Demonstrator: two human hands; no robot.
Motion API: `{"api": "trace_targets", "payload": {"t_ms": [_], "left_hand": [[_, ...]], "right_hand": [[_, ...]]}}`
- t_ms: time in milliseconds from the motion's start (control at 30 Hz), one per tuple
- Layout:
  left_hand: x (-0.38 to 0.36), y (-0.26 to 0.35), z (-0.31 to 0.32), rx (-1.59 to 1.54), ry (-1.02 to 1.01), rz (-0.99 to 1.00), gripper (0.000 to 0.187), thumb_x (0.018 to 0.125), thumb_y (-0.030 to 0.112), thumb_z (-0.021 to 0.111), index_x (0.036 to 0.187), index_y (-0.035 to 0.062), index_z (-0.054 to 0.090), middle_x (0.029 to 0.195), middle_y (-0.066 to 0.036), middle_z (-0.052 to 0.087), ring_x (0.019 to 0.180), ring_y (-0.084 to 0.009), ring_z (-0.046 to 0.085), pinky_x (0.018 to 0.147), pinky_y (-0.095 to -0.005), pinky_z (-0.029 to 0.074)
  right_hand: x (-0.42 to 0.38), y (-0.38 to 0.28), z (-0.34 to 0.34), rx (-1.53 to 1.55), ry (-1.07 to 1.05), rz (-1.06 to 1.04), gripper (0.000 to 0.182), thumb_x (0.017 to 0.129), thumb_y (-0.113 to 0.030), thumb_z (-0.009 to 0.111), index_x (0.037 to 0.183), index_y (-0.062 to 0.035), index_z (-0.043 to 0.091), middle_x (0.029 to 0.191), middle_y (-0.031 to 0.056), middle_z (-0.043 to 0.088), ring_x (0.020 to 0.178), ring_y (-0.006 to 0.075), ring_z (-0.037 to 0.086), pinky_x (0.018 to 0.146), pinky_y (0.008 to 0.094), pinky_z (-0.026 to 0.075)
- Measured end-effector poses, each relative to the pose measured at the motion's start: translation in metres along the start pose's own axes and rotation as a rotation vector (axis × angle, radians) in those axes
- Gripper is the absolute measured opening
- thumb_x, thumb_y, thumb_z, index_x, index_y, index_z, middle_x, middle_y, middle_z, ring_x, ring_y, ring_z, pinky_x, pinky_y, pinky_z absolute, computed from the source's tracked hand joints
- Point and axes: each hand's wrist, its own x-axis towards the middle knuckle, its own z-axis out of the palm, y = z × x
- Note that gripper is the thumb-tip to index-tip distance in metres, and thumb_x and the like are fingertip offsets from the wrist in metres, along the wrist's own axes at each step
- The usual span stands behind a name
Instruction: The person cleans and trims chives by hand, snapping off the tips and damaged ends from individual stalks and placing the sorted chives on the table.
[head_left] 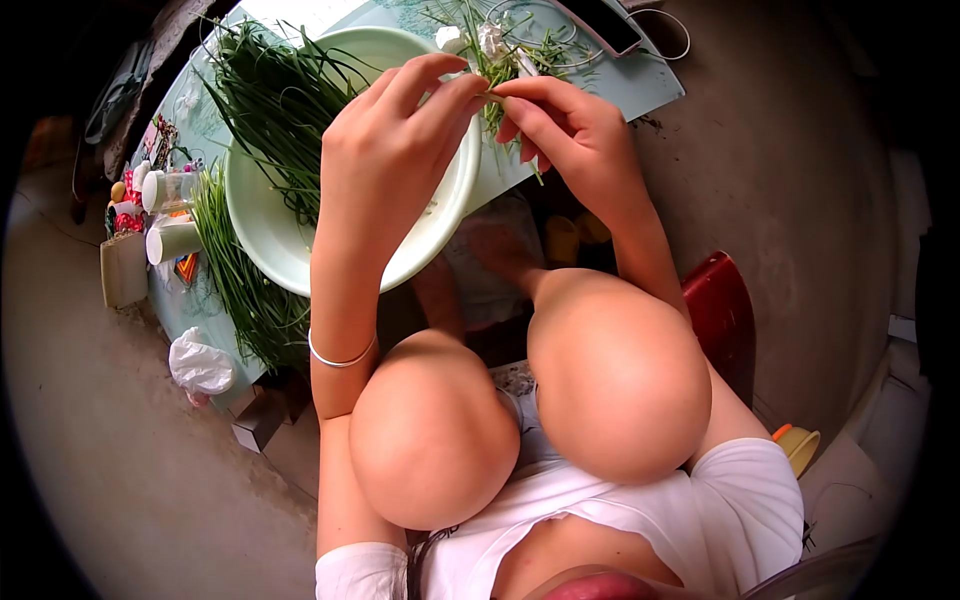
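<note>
Evidently, a pale green basin [262,215] sits at the upper left of the frame, long green leaves [275,95] heaped in it; at upper centre, the left hand [395,135] and right hand [572,128] (nearly touching) pinch one thin stalk [492,97] between them.

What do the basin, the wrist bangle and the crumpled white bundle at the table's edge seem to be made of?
Basin: probably plastic, smooth and softly glossy, with a thick rounded rim.
Bangle: likely silver-toned metal, polished, judging by its bright highlights.
White bundle: perhaps thin plastic film, given its sharp, shiny creases.
</note>
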Motion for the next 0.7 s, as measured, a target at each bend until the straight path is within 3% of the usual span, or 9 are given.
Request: {"api": "trace_targets", "payload": {"t_ms": [133, 200, 300, 333, 400, 567, 700], "left_hand": [[-0.003, -0.001, -0.001, -0.02, -0.011, 0.012, 0.013, 0.077, 0.008, 0.068, 0.09, 0.0073, 0.065, 0.09, -0.003, 0.064, 0.073, -0.0216, 0.062, 0.062, -0.0306, 0.05], [-0.006, 0.001, -0.001, 0.018, -0.024, 0.001, 0.012, 0.077, 0.009, 0.068, 0.089, 0.0071, 0.065, 0.087, -0.003, 0.063, 0.071, -0.0211, 0.062, 0.061, -0.0303, 0.05], [-0.008, 0.003, 0.008, 0.067, -0.006, -0.003, 0.009, 0.076, 0.01, 0.068, 0.083, 0.0088, 0.062, 0.081, -0.001, 0.06, 0.069, -0.0181, 0.061, 0.057, -0.0291, 0.049], [-0.008, 0.004, 0.011, 0.079, 0.028, 0.0, 0.009, 0.074, 0.011, 0.068, 0.078, 0.0106, 0.06, 0.077, 0.0, 0.057, 0.069, -0.0158, 0.059, 0.055, -0.0281, 0.048], [-0.007, 0.011, 0.012, 0.066, 0.017, -0.034, 0.009, 0.076, 0.01, 0.068, 0.081, 0.0094, 0.062, 0.079, -0.001, 0.059, 0.069, -0.0175, 0.061, 0.056, -0.0284, 0.048], [-0.005, 0.016, 0.016, 0.05, 0.024, -0.065, 0.01, 0.077, 0.009, 0.069, 0.086, 0.0082, 0.064, 0.082, -0.002, 0.062, 0.069, -0.0193, 0.062, 0.057, -0.0286, 0.049], [-0.008, 0.019, 0.026, 0.037, 0.091, -0.015, 0.012, 0.075, 0.009, 0.067, 0.086, 0.0094, 0.063, 0.081, 0.0, 0.06, 0.069, -0.0156, 0.061, 0.055, -0.0266, 0.049]], "right_hand": [[0.0, -0.002, 0.001, -0.122, -0.037, -0.129, 0.019, 0.092, -0.01, 0.055, 0.107, -0.0008, 0.063, 0.081, 0.0051, 0.068, 0.065, 0.0067, 0.061, 0.054, 0.0194, 0.047], [0.001, 0.001, 0.0, -0.321, -0.014, -0.258, 0.017, 0.089, -0.007, 0.057, 0.104, -0.0006, 0.064, 0.082, 0.0071, 0.07, 0.067, 0.0084, 0.064, 0.058, 0.0215, 0.05], [0.002, 0.003, -0.001, -0.473, 0.014, -0.269, 0.015, 0.088, -0.005, 0.058, 0.1, 0.0001, 0.064, 0.078, 0.0068, 0.07, 0.065, 0.0097, 0.065, 0.058, 0.0226, 0.051], [0.002, 0.005, 0.0, -0.473, 0.015, -0.269, 0.015, 0.088, -0.005, 0.058, 0.1, 0.0001, 0.064, 0.078, 0.0068, 0.07, 0.065, 0.0097, 0.065, 0.058, 0.0226, 0.051], [0.003, 0.01, 0.002, -0.451, 0.12, -0.292, 0.01, 0.084, -0.016, 0.063, 0.091, -0.0083, 0.065, 0.063, 0.0088, 0.06, 0.055, 0.0227, 0.06, 0.052, 0.0313, 0.046], [0.002, 0.009, 0.006, -0.463, 0.188, -0.314, 0.009, 0.083, -0.015, 0.063, 0.089, -0.0074, 0.064, 0.063, 0.0079, 0.062, 0.055, 0.0229, 0.061, 0.052, 0.0311, 0.047], [0.002, 0.011, 0.002, -0.471, 0.253, -0.264, 0.01, 0.083, -0.013, 0.063, 0.091, -0.006, 0.063, 0.067, 0.0095, 0.065, 0.059, 0.0228, 0.064, 0.054, 0.0309, 0.049]]}}
